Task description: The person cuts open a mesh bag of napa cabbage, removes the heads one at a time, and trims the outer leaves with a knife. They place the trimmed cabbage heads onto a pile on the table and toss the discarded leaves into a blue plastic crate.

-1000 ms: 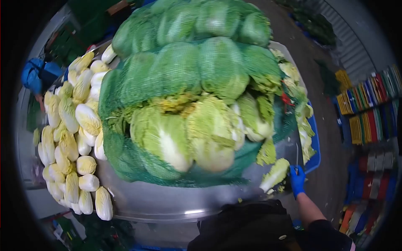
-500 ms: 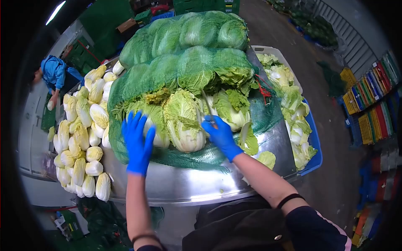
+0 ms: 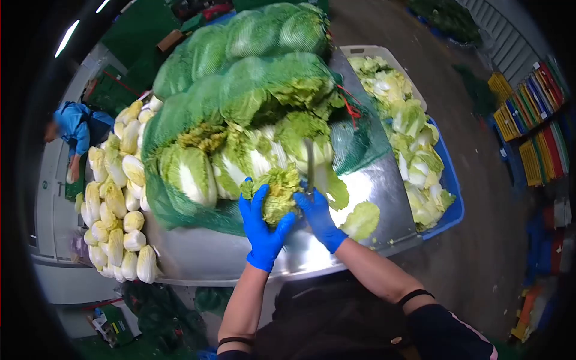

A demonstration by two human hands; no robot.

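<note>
My left hand (image 3: 262,234), in a blue glove, grips a napa cabbage (image 3: 279,191) from its left side. The cabbage is tilted so that its frilly, yellow-green leaf top faces me. My right hand (image 3: 322,221), gloved too, holds a knife (image 3: 310,163) with the blade pointing up and away; its fingertips are beside the cabbage's right side. Behind both hands, more untrimmed cabbages (image 3: 187,175) lie in the opened green mesh bag (image 3: 192,220). A loose leaf (image 3: 362,221) rests on the metal table (image 3: 198,255) near my right wrist.
Trimmed cabbages (image 3: 133,222) are piled at the table's left. Another full mesh bag (image 3: 240,39) lies at the back. On the right stand a blue crate (image 3: 451,192) and a pale crate (image 3: 418,96) with leaves. A person in blue (image 3: 78,125) works at far left.
The front cabbage has been tipped towards me, leaf top up. My left hand has moved right onto it, and the knife blade now stands clear above my right hand. The view has shifted.
</note>
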